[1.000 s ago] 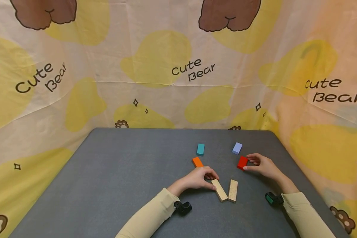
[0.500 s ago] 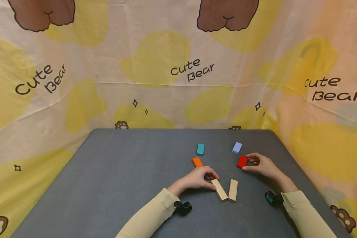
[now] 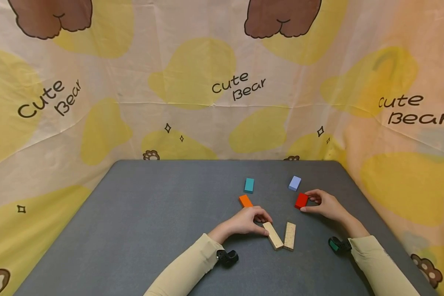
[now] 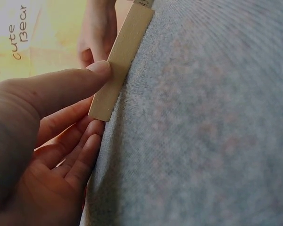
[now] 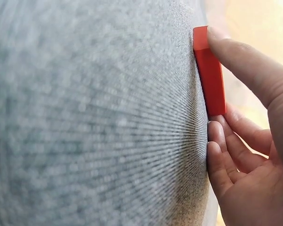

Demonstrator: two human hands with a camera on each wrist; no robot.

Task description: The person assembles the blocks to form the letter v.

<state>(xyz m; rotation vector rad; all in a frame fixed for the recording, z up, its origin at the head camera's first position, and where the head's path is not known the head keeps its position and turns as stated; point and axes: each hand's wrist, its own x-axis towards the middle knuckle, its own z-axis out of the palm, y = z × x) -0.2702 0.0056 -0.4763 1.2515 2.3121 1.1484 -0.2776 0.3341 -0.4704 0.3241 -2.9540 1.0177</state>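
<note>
In the head view my left hand (image 3: 248,220) holds a plain wooden block (image 3: 273,236) lying on the grey table, thumb on one side and fingers at its far end. The left wrist view shows the thumb pressed to the long side of this wooden block (image 4: 122,61), the index fingertip hidden behind it. A second wooden block (image 3: 290,236) lies just to the right, the two meeting at their near ends in a V. Farther right, my right hand (image 3: 327,205) pinches a red block (image 3: 301,200) between thumb and index finger. Its other fingers rest low by the table (image 5: 94,117).
An orange block (image 3: 246,201) lies just beyond my left hand, partly covered by it. Farther back are a teal block (image 3: 249,185) and a light-blue block (image 3: 294,183). A patterned cloth (image 3: 192,82) hangs behind the table's far edge.
</note>
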